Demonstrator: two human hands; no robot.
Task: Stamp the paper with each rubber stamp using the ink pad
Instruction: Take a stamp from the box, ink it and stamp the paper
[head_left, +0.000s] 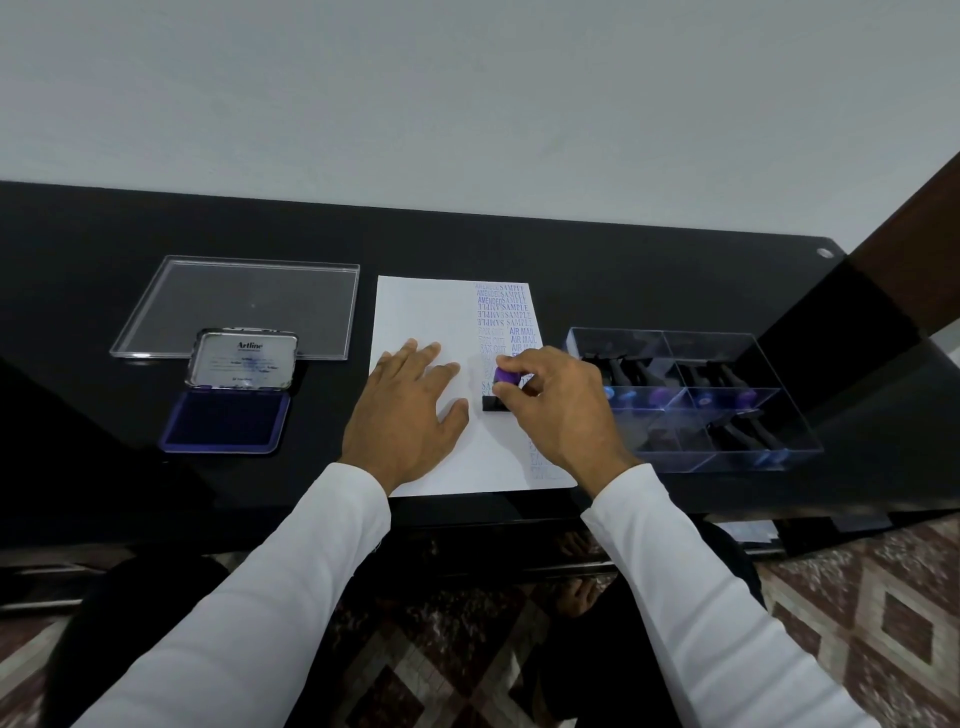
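Two white sleeves (291, 582) came in from the near edge, and the hands lay at their ends on the white sheet of paper (415, 312). The left hand (405, 405) rested flat with fingers straight and spread, pinning the sheet's middle. The right hand (556, 405) had its fingers curled round the purple knob of a black-based rubber stamp (498, 392), gripping it from the right, with the base down on the paper just beside the left thumb.

The stamp sat directly under the right hand, so that hand alone would work it; its black base ran left to right, in line with the blue-violet printed words (SAMPLE, AIR MAIL, AMENDED) stacked in two columns along the sheet's right side. Its base appeared to meet the paper, though the contact itself was hard to confirm.

Farther right stood a clear divided plastic box (727, 457) holding more purple-topped stamps. Well to the left lay the open violet ink pad (223, 421) with its metal lid raised, and behind it a flat clear plastic lid (244, 306), all on the glossy black table (623, 260).
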